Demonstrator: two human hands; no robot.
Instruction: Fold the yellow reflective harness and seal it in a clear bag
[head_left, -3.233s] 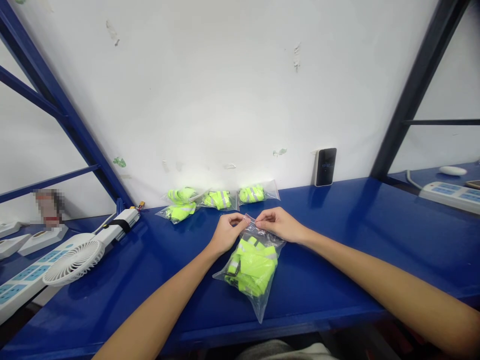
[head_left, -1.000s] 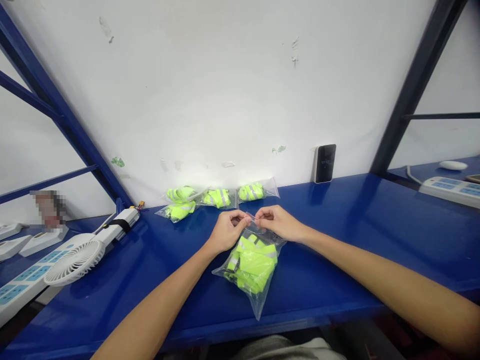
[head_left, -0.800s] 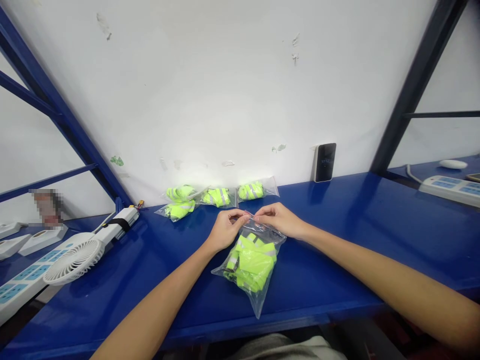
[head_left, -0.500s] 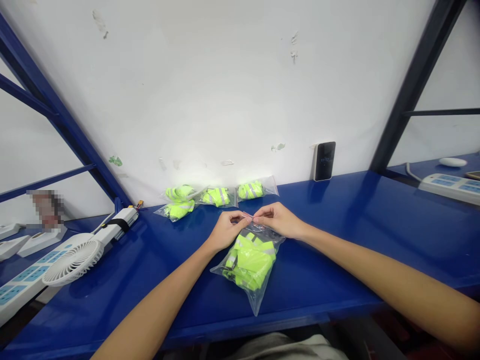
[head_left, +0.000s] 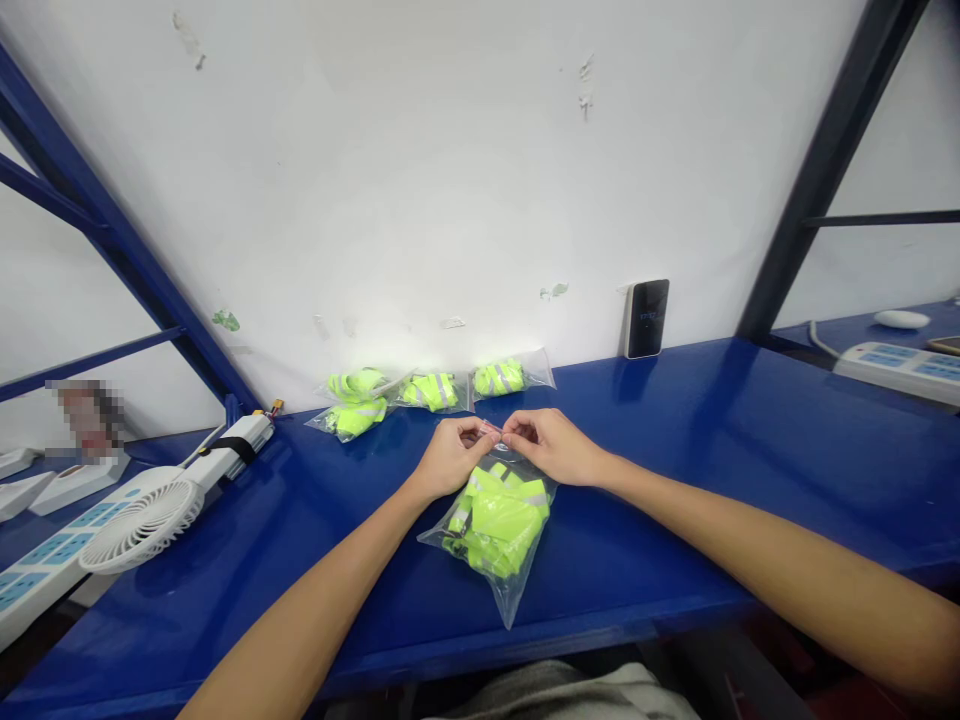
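A clear plastic bag (head_left: 508, 603) lies on the blue table, its upper edge toward the wall. Inside it is a folded neon-yellow piece of fabric (head_left: 501, 518) with grey reflective strips. My left hand (head_left: 455, 455) pinches the bag's top edge between thumb and fingers. Right beside it, my right hand (head_left: 553, 446) pinches the same edge, the two thumb tips almost touching. A reddish strip shows along the edge between the fingers. Part of the bag's mouth is hidden by both hands.
Several similar bags with yellow fabric (head_left: 429, 391) lie along the wall. A small black-fronted device (head_left: 646, 318) leans on the wall at right. To the left are a white fan (head_left: 142, 525), a power strip (head_left: 45, 562) and a strapped white battery pack (head_left: 238, 447).
Both hands still pinch the bag's top edge. My right hand has shifted slightly left, along the edge toward my left hand. The whole view has moved a little.
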